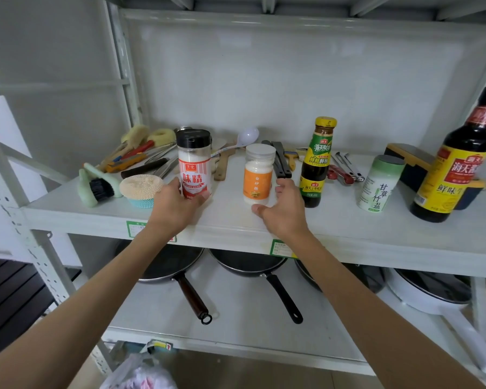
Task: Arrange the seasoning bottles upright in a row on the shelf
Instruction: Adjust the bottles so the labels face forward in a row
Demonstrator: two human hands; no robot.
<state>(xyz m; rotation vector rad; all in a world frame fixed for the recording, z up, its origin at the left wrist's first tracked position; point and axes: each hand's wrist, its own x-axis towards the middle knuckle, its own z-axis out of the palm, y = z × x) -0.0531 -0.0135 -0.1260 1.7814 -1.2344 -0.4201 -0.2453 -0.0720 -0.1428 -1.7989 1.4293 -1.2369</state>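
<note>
While the red-labelled MSG bottle [194, 164] stands upright in the left hand [177, 204], which holds its base, and the orange-labelled sugar jar [258, 175] stands just left of the wide-spread, empty right hand [285, 213], a careless nudge could topple either bottle off the shelf [348, 237], near whose front edge both stand.

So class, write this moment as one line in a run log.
left hand: grips black-capped jar | right hand: open beside orange-label jar | five bottles upright on shelf
</note>
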